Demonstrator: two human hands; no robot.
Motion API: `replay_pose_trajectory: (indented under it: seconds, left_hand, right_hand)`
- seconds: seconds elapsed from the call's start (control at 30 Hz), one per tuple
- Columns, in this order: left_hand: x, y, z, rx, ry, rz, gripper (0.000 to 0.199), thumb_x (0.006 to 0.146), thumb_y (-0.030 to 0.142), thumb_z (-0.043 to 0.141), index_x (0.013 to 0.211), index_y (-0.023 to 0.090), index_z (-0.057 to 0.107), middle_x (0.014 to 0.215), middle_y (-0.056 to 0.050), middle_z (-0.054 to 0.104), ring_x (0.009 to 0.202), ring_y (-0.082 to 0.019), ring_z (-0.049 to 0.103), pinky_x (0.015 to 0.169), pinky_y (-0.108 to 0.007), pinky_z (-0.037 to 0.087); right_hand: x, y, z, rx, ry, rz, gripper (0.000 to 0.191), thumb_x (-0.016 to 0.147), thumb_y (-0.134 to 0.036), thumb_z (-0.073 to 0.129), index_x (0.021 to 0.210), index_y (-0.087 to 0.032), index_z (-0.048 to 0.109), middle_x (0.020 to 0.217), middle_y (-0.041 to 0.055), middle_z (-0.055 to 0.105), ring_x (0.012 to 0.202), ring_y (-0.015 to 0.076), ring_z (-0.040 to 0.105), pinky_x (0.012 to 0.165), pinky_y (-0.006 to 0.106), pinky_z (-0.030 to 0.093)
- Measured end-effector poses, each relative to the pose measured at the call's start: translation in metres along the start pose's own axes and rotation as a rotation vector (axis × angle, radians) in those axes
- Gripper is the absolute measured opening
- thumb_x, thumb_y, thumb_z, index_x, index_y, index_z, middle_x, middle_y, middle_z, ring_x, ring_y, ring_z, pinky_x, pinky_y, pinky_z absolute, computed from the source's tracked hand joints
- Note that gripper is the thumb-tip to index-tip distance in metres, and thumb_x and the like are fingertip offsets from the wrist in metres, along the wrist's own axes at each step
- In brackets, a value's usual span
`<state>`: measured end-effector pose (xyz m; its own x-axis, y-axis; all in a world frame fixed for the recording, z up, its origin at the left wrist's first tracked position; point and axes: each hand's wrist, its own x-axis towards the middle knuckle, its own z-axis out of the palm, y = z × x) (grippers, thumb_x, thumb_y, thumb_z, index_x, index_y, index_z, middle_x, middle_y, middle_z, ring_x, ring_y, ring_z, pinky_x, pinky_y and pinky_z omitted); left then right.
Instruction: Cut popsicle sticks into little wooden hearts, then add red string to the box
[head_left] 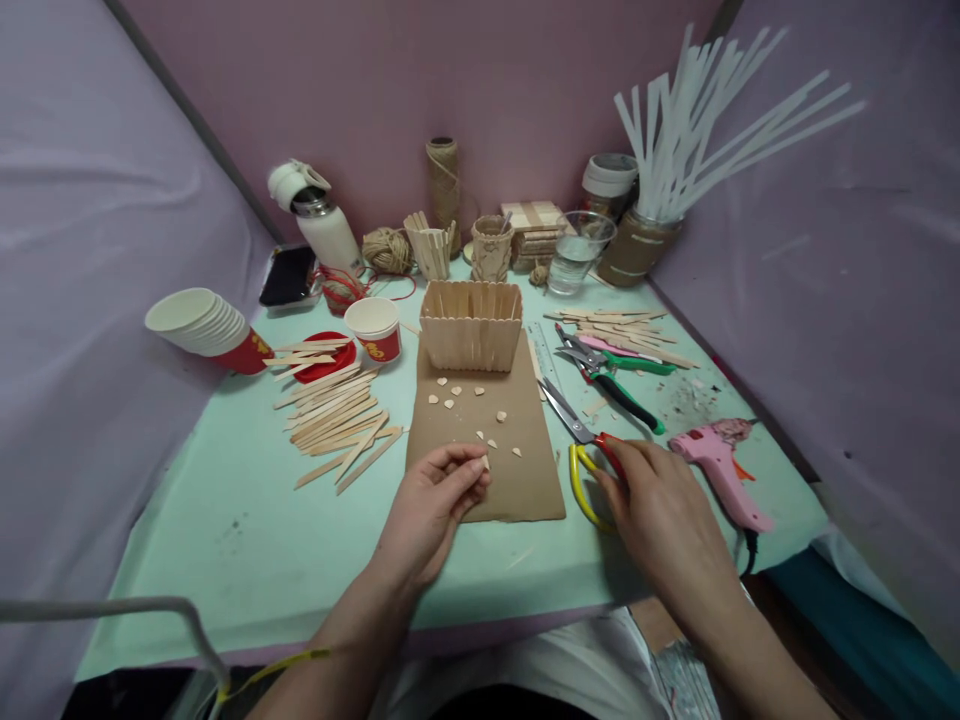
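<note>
Above the near part of a brown cardboard sheet [442, 430], my left hand [439, 495] pinches a small wood piece [485, 462] between thumb and fingertips. My right hand [660, 500] has its fingers around the red handle of a pair of scissors [574, 422], which has one red and one yellow loop. The blades point away and to the left, beside the sheet. Several small rounded wood chips [457, 391] are scattered over the cardboard. At its far end stands a box made of wooden craft sticks [471, 328].
Loose craft sticks [337, 415] lie left, near paper cups [375, 330] and a stacked row of cups [206, 325]. Green-handled pruning shears [626, 395] and a pink glue gun [720, 470] lie right. A water cup [576, 255] and twine spool [443, 185] stand behind.
</note>
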<state>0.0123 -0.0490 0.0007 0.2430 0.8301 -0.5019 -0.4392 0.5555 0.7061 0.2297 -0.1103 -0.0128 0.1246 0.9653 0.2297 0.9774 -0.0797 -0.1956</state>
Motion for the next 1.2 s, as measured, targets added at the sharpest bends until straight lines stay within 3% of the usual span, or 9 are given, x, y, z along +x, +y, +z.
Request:
replay_pose_trajectory:
  seconds: [0.1,0.27,0.5,0.77,0.93,1.2]
  left_hand:
    - [0.001,0.000,-0.001,0.179,0.036,0.097,0.020,0.065,0.023,0.080,0.080,0.014,0.070,0.069,-0.001,0.065,0.062,-0.008,0.060,0.057,-0.016,0.046]
    - [0.004,-0.003,-0.003,0.286,0.074,0.142,0.022,0.067,0.026,0.078,0.084,0.014,0.072,0.070,-0.003,0.069,0.065,-0.009,0.062,0.064,-0.019,0.049]
    - [0.010,-0.004,-0.005,0.313,0.090,0.154,0.017,0.067,0.024,0.075,0.081,0.014,0.071,0.068,-0.002,0.069,0.063,-0.010,0.063,0.065,-0.020,0.050]
    - [0.010,-0.003,-0.004,0.271,0.074,0.156,0.018,0.066,0.023,0.077,0.079,0.014,0.068,0.069,-0.001,0.069,0.062,-0.010,0.064,0.063,-0.022,0.051]
    - [0.008,0.000,-0.001,0.277,0.080,0.131,0.016,0.064,0.021,0.077,0.075,0.013,0.068,0.067,-0.002,0.069,0.061,-0.011,0.064,0.064,-0.023,0.052]
    - [0.007,0.001,0.001,0.315,0.079,0.099,0.014,0.064,0.020,0.077,0.073,0.014,0.069,0.067,-0.001,0.068,0.061,-0.010,0.063,0.065,-0.022,0.051]
  right_hand:
    - [0.015,-0.020,-0.005,0.177,-0.012,-0.079,0.018,0.092,-0.025,0.051,0.102,-0.017,0.064,0.098,0.0104,0.066,0.089,0.0262,0.059,0.078,0.038,0.045]
    - [0.041,-0.053,0.007,0.265,-0.204,-0.119,0.012,0.092,-0.021,0.054,0.090,-0.018,0.065,0.089,0.0074,0.066,0.086,0.0235,0.058,0.078,0.035,0.043]
    - [0.048,-0.060,0.016,0.325,-0.320,-0.073,0.012,0.088,-0.012,0.052,0.082,-0.015,0.061,0.087,0.0091,0.063,0.087,0.0239,0.057,0.078,0.035,0.042]
    - [0.046,-0.068,0.013,1.156,-0.456,0.288,0.016,0.081,-0.034,0.060,0.082,-0.018,0.064,0.069,-0.0006,0.062,0.062,0.0135,0.053,0.057,0.024,0.040]
    - [0.044,-0.072,0.019,1.222,-0.429,0.362,0.021,0.074,-0.037,0.066,0.081,-0.017,0.065,0.065,-0.0004,0.061,0.058,0.0124,0.051,0.051,0.023,0.036]
    - [0.040,-0.073,0.024,1.198,-0.391,0.332,0.020,0.076,-0.036,0.065,0.081,-0.017,0.067,0.070,0.0013,0.065,0.062,0.0131,0.055,0.054,0.023,0.039]
